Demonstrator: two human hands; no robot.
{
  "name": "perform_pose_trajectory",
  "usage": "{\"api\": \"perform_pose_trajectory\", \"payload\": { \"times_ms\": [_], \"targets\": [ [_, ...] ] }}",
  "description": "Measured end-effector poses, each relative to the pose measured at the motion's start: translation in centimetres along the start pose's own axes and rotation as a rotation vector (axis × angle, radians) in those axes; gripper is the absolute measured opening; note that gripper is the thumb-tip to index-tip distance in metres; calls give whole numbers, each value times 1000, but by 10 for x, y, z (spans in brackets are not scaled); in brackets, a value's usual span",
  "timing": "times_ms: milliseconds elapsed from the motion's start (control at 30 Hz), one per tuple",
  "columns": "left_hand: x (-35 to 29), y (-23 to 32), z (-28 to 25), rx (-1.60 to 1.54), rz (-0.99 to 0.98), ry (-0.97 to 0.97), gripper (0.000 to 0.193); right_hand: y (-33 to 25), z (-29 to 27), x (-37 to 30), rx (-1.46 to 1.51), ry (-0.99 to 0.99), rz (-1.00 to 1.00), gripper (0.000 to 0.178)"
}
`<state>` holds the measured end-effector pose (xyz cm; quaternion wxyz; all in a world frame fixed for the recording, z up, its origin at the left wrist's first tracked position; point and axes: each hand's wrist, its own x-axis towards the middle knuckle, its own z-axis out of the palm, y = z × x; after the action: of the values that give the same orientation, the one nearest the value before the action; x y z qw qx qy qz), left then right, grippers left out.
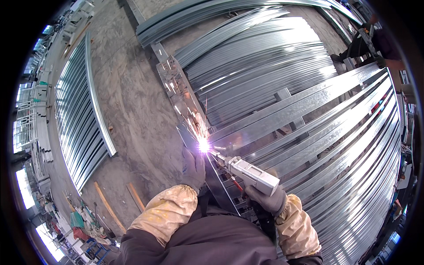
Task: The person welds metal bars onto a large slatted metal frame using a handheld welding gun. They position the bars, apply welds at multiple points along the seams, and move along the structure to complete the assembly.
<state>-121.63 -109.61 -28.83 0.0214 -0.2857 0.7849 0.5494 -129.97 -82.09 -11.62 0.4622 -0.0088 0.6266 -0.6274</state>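
Observation:
My right hand (268, 199), in a dark glove, is wrapped round the grip of a silver welding gun (252, 174). The nozzle points left and forward to a bright violet-white arc, from which sparks (197, 126) fly up. The arc sits at the corner where a slat of the metal frame (260, 117) meets its dark end bar (217, 185). Just left of and below the arc, my gloved left hand (194, 168) is closed against the end bar; its fingertips are partly lost in the glare. Tan sleeve covers reach both wrists.
Stacked metal profiles (269, 57) lie beyond the frame, with longer ones (212, 17) behind. A beam (170, 75) runs away from the arc. Another slatted panel (79, 115) lies left, near wooden strips (109, 207). A person (386, 44) stands at the frame's far right end.

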Motion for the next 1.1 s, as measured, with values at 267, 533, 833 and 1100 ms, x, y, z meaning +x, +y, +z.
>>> {"api": "perform_pose_trajectory", "payload": {
  "times_ms": [267, 533, 833, 1100],
  "targets": [
    [-2, 15, -1, 91, 52, 28, 63, 7, -1, -3, 43, -7, 19, 36],
    [-2, 26, -2, 131, 145, 45, 58, 8, -1, -6, 67, -2, 14, 39],
    [-4, 33, -3, 179, 141, 46, 69, 13, 0, -8, 31, 10, -35, 34],
    [-3, 33, -6, 115, 43, -3, 71, 13, -1, -10, -7, 2, 34, 34]
  ]
}}
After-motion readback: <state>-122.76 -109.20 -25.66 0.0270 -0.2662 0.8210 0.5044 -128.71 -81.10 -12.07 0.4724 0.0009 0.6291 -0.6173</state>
